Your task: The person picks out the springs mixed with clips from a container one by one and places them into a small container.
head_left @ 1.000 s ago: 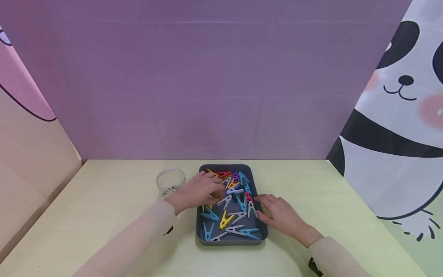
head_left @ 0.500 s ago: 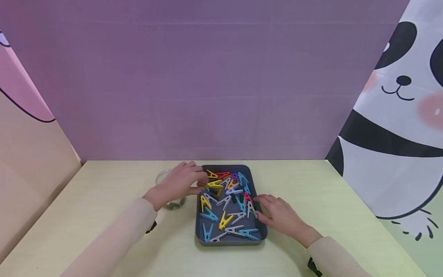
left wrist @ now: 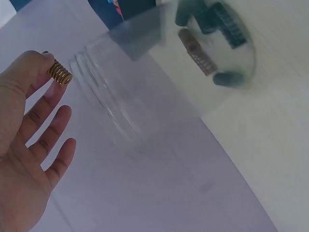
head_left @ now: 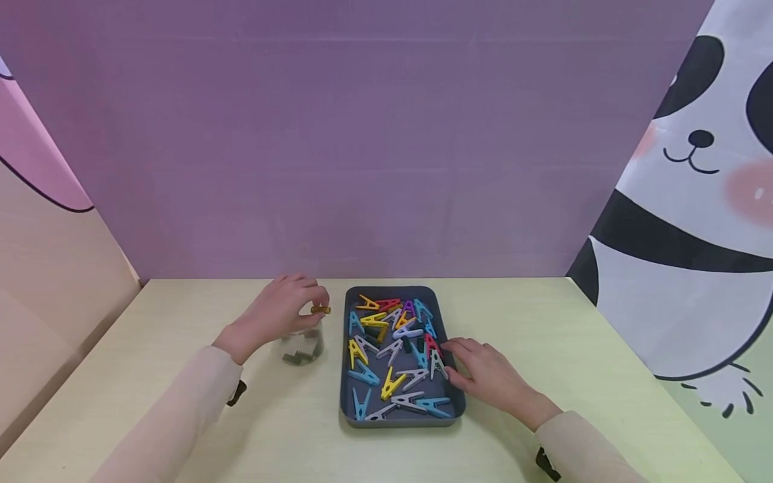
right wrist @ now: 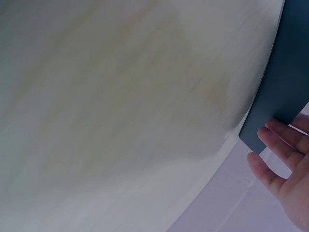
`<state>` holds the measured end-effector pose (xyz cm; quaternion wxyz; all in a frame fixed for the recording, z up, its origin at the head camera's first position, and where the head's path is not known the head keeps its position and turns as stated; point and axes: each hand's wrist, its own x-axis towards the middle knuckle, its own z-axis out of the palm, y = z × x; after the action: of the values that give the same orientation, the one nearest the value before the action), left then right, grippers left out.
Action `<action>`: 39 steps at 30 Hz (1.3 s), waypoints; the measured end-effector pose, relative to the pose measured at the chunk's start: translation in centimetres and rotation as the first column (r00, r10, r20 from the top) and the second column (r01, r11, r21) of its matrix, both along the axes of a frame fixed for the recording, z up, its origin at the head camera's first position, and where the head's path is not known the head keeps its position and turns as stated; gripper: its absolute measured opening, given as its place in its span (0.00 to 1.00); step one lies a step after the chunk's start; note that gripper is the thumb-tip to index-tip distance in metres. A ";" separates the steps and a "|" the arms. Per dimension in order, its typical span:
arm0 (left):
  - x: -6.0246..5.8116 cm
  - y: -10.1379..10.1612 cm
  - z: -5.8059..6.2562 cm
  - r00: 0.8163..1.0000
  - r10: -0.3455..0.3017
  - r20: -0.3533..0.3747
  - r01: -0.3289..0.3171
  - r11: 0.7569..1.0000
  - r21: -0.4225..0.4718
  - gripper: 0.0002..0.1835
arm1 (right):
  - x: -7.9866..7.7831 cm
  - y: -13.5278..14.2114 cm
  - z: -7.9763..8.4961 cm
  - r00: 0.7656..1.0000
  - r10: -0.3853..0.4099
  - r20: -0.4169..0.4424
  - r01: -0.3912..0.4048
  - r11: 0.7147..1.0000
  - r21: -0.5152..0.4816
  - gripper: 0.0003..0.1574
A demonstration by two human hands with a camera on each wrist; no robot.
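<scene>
1. Since half a second ago, the left hand [head_left: 272, 320] has moved farther left, away from the left rim of the dark grey tray [head_left: 403, 423], taking a brass-coloured coil spring [left wrist: 60, 73] with it; the right hand [head_left: 488, 373] has stayed at the tray's right rim.
2. Left of the tray, the spring is pinched between the left thumb and a fingertip, just outside the mouth of a clear jar [left wrist: 154, 92]. Whether it sits squarely over the opening, I cannot tell. The other fingers in sight are spread apart.
3. The jar stands left of the tray, with a narrow strip of tabletop [head_left: 574, 315] between them. Dark green springs [left wrist: 226, 24] and a brown one [left wrist: 195, 50] lie at its bottom, somewhat blurred.
4. The right fingers are extended and slightly apart, their tips at the tray's outer right wall; how firmly they press, I cannot tell.
5. Inside the tray, plastic clothespins [head_left: 391, 384] in yellow, blue, grey, red and purple lie scattered from far rim to near rim, patches of tray floor showing between them.
6. Wide tabletop stretches left and right of the tray; beyond its far rim only a thin band remains before the purple cloth [head_left: 362, 134].
</scene>
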<state>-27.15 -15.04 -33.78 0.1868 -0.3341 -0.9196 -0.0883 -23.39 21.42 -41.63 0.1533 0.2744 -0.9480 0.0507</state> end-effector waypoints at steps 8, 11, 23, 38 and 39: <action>-0.4 -1.7 -0.4 0.998 0.053 -0.021 -0.053 0.999 0.005 0.05 | 0.0 0.0 0.1 1.000 0.001 -0.007 -0.001 1.000 0.001 0.25; -0.5 -2.3 -0.7 0.997 0.075 -0.014 -0.075 0.997 0.001 0.05 | 0.0 -0.1 0.1 1.000 -0.005 0.001 0.005 1.000 0.004 0.25; -0.8 -2.9 -1.2 0.990 0.128 0.051 -0.128 0.992 -0.006 0.04 | 0.0 -0.1 0.2 1.000 0.003 -0.003 -0.003 1.000 0.002 0.25; -1.2 -2.8 -1.8 0.991 0.126 0.047 -0.125 0.992 -0.018 0.07 | -0.1 0.0 0.1 1.000 0.005 -0.011 -0.005 1.000 0.007 0.25; -1.2 -2.8 -1.8 0.991 0.126 0.048 -0.125 0.992 -0.018 0.07 | -0.1 0.0 0.1 1.000 0.004 -0.010 -0.004 1.000 0.007 0.25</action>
<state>-28.31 -17.87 -35.63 0.1668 -0.2747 -0.9438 -0.0776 -23.48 21.40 -41.57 0.1570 0.2772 -0.9468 0.0465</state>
